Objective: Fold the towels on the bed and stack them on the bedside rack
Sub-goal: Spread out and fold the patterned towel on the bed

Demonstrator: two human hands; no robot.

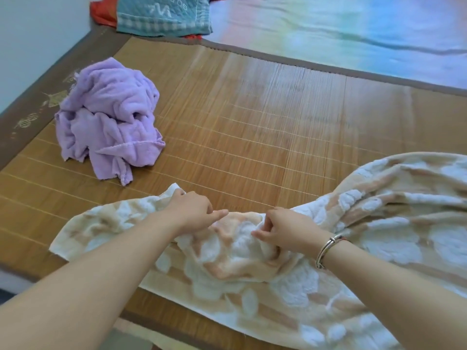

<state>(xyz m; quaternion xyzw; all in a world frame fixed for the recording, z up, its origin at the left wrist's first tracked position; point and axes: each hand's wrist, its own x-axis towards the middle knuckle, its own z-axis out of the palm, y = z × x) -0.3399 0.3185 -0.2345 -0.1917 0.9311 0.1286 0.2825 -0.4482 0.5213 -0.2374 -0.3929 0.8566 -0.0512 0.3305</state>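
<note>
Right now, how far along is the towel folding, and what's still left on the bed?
Early. Nothing looks folded, and the rack is out of view. In hand: the left hand and right hand both grip the bunched beige floral towel, which is spread crumpled across the bamboo mat. Left: the purple towel lies in a heap, and a teal cloth sits at the mat's far edge.

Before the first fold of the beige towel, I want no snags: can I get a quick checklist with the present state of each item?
1. Left hand grips beige towel: ok.
2. Right hand grips it: ok.
3. Towel spread flat: not ok, bunched in the middle.
4. Bamboo mat beyond the towel free: ok.
5. Purple towel apart from it: ok.
6. Bedside rack in view: not ok.
</note>
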